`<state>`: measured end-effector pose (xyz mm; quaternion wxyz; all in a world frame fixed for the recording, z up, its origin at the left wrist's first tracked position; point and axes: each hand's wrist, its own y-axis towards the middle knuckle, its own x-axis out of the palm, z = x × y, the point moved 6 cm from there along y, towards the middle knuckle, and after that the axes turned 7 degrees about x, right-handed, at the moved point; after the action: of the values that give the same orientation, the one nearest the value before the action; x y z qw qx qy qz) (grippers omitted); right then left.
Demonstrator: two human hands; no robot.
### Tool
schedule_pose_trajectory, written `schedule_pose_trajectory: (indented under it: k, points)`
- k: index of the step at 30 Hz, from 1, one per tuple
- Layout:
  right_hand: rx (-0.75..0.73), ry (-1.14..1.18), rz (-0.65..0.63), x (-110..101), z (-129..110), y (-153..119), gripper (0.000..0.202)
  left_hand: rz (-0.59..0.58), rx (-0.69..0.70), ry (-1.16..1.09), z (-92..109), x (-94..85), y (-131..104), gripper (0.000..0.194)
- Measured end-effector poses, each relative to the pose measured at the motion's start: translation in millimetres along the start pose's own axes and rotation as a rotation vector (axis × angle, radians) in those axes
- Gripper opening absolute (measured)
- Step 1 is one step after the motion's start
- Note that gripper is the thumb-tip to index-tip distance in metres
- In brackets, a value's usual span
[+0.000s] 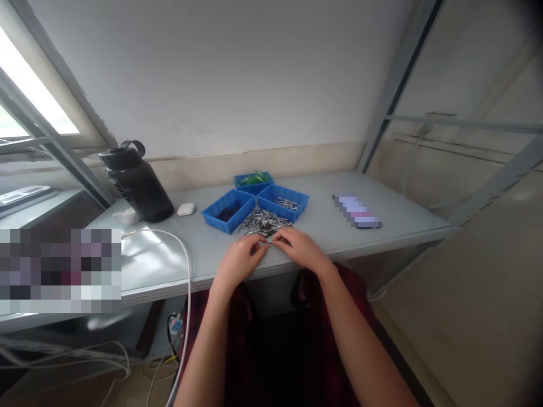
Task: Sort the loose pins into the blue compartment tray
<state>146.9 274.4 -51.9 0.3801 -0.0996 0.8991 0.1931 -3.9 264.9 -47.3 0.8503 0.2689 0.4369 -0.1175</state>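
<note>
My left hand (242,257) and my right hand (300,247) meet near the table's front edge, fingertips pinched. Between them runs a thin dark rod (268,243), one end in each pinch; its exact kind is too small to tell. Just beyond my fingers lies a loose pile of thin silver and dark metal rods (263,219). Around the pile stand three blue bins: the left bin (231,224) holds dark rods, the right bin (303,204) silver ones. Behind them, the back bin (250,187) contains green pieces (254,178).
A black bottle (144,189) and a white earbud case (186,209) stand to the left. On the right lies a phone (357,211). A white cable (186,254) loops over the table's front edge. Metal frame posts (394,90) rise at the sides.
</note>
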Motion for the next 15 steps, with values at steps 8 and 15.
schedule_pose_trajectory:
  k: [8, 15]
  points:
    - [0.001, 0.019, -0.024, 0.6, -1.5, -0.2, 0.016, 0.007, 0.045, -0.013, 1.5, 0.0, 1.5, 0.024]
    - [0.033, -0.031, -0.011, 0.8, 0.9, 1.3, 0.019, 0.015, 0.044, -0.019, 4.1, -2.6, 2.5, 0.026]
